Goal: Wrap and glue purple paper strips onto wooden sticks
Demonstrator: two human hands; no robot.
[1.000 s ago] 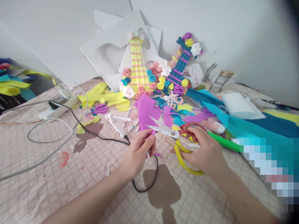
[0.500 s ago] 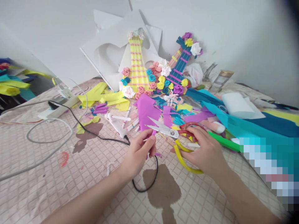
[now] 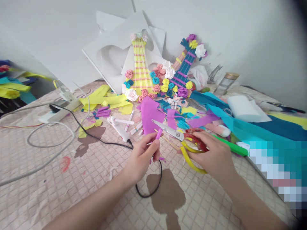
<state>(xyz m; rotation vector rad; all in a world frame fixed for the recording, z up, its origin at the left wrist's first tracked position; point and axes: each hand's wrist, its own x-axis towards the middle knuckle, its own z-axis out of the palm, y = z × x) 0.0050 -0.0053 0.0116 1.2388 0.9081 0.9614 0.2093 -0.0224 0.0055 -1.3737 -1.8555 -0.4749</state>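
Observation:
My left hand [image 3: 145, 153] pinches a small purple paper strip [image 3: 158, 134] that sticks up between thumb and fingers. My right hand [image 3: 211, 151] is wrapped round the scissors [image 3: 177, 134], which have one red and one yellow handle. Their blades are closed together and point left, just above and right of the strip. Beyond the blades lies a large purple paper sheet [image 3: 151, 113]. A white glue gun [image 3: 120, 129] rests to the left of it, its black cable passing under my left hand.
A yellow paper guitar [image 3: 142, 76] and a blue one [image 3: 183, 72] lean at the back. Yellow paper [image 3: 96, 99] and a power strip [image 3: 59, 110] lie left. Right are a white roll [image 3: 244, 108], teal paper [image 3: 240, 127] and a green knife [image 3: 230, 145].
The scissor blades have closed from slightly apart, and their handles have come together in my right hand. My left hand has hardly moved; more of its purple strip shows.

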